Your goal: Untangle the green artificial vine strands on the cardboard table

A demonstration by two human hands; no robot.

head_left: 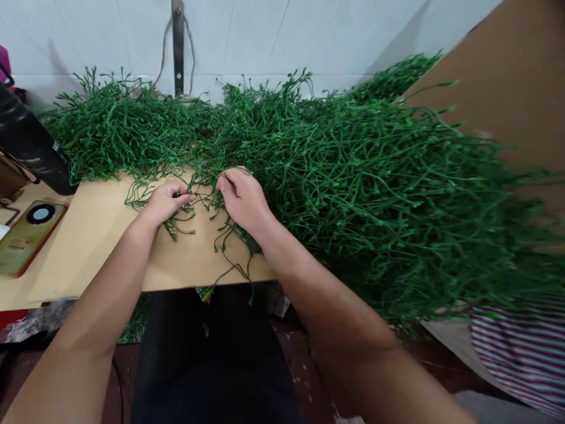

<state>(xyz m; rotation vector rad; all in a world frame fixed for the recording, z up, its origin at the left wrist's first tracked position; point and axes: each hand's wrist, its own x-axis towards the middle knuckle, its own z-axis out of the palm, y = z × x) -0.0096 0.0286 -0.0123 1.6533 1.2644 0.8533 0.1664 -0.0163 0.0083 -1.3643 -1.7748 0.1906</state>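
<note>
My left hand (165, 203) is closed over the cardboard sheet, pinching a small bunch of thin green artificial stems (179, 227) whose ends poke out on both sides of it. A little to its right, my right hand (242, 191) has thumb and fingers pressed together at the edge of the big pile of green stems (362, 176). What lies between those right fingertips is too small or hidden to make out. Some loose stems (236, 268) lie on the cardboard below the right hand and hang over its front edge.
A smaller heap of stems (128, 121) lies at the back left, against the white wall (247, 35). A black bottle (33, 144) and a phone (30, 235) are at the left. Cardboard (498, 76) stands upright at the right, near a striped cloth (521, 350).
</note>
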